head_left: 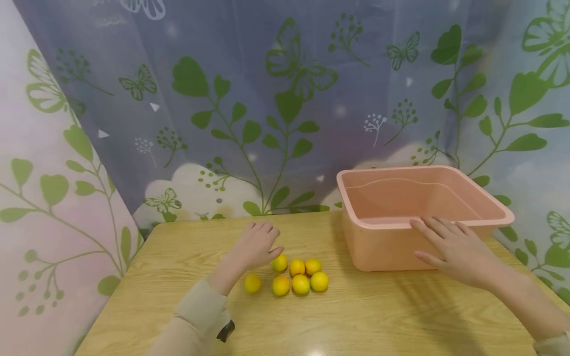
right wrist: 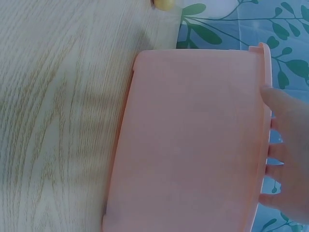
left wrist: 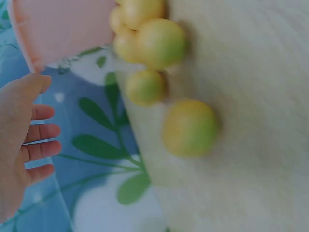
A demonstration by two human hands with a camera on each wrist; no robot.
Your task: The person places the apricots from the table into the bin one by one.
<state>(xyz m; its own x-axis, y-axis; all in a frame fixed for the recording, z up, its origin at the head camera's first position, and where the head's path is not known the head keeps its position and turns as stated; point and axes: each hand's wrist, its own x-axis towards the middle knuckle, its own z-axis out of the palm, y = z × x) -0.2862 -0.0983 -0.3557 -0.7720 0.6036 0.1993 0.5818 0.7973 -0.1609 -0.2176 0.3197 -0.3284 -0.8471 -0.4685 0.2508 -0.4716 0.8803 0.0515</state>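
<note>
Head view: wood-grained table [head_left: 356,319], leafy curtain [head_left: 240,54] behind; left hand [head_left: 256,244] loose near fruits [head_left: 301,284], right hand [head_left: 460,253] spread at pink tub [head_left: 383,249].

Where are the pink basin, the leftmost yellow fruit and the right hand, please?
Pink basin [head_left: 392,248]: head view, on its outer front wall.
Leftmost yellow fruit [head_left: 252,283]: head view, middle of its visible side.
Right hand [head_left: 460,253]: head view, back of the hand.
</note>
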